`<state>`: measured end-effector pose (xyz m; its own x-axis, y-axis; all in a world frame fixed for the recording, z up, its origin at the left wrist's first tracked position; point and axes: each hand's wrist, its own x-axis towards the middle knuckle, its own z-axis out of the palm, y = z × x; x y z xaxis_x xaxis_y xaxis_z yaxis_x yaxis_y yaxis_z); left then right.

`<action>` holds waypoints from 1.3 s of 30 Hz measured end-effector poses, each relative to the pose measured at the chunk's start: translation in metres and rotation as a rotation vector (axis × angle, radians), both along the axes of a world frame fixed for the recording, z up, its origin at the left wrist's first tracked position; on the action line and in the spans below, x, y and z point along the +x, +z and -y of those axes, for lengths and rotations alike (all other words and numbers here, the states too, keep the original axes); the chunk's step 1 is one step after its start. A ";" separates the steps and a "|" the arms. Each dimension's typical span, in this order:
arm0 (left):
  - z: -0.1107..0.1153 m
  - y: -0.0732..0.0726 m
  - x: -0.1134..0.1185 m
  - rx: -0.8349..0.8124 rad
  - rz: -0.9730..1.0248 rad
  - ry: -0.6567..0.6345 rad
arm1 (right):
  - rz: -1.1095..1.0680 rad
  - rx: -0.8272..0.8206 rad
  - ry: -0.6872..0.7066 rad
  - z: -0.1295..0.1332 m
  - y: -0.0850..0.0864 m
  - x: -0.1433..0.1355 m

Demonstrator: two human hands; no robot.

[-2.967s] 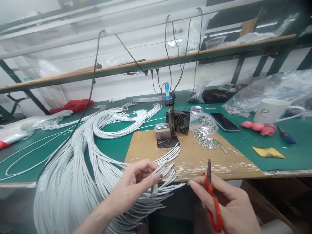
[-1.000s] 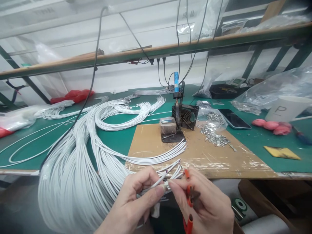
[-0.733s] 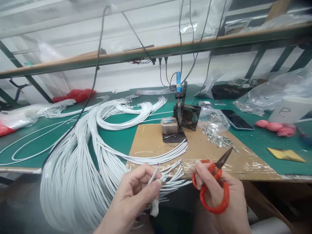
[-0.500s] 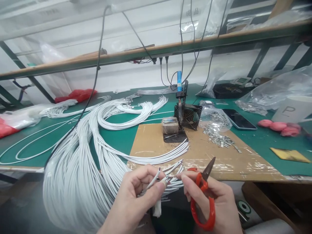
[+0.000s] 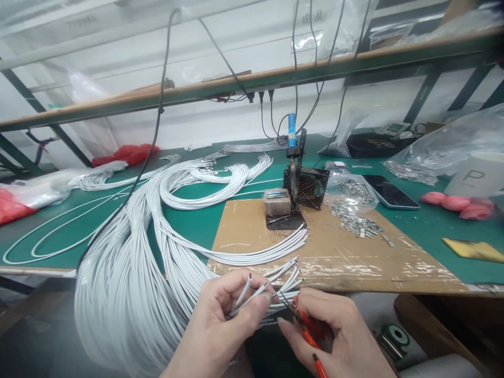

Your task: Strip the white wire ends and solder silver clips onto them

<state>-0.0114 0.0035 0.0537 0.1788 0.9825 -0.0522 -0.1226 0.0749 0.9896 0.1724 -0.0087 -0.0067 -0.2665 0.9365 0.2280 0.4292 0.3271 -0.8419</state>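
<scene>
Pinched in my left hand (image 5: pixel 232 315) are a few white cables (image 5: pixel 246 294), their cut ends sticking up past the thumb and forefinger. My right hand (image 5: pixel 334 331) is wrapped round red-handled scissors (image 5: pixel 309 336). Their dark blades point left and lie at the cable ends beside my left fingertips; whether they touch a cable I cannot tell. More loose cable ends fan out just behind my hands. A large bundle of white cables (image 5: pixel 129 283) hangs over the table edge on my left, and another group of cables (image 5: pixel 260 254) curves across the cardboard.
A blue-handled soldering iron (image 5: pixel 292 131) stands upright by a small black fan (image 5: pixel 309 189) on the cardboard (image 5: pixel 338 262). Small metal pieces (image 5: pixel 358 223) are scattered to the right, near a phone (image 5: pixel 389 191). A yellow sponge (image 5: pixel 472 250) and a cup (image 5: pixel 476 176) are farther right.
My right hand has turned the scissors from pointing up and away to pointing left, bringing the blades to the cable ends. More cable ends now stand out from my left fingers.
</scene>
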 end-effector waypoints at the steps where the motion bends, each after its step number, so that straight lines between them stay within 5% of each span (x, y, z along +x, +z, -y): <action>1: 0.000 0.000 0.000 0.009 0.002 0.000 | 0.018 -0.003 0.016 0.000 0.000 0.001; 21: 0.000 0.001 0.002 0.008 0.040 0.035 | 0.093 0.302 -0.127 -0.002 0.002 -0.007; 28: -0.003 -0.002 -0.006 -0.057 0.075 -0.145 | 0.045 0.345 -0.234 0.000 -0.003 -0.011; 39: -0.004 -0.002 -0.008 -0.028 0.133 -0.138 | 0.112 0.385 -0.186 -0.005 -0.006 -0.012</action>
<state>-0.0190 0.0077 0.0516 0.3193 0.9465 -0.0466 -0.2384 0.1278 0.9627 0.1602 -0.0041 -0.0128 -0.1440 0.8233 0.5490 0.5923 0.5161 -0.6187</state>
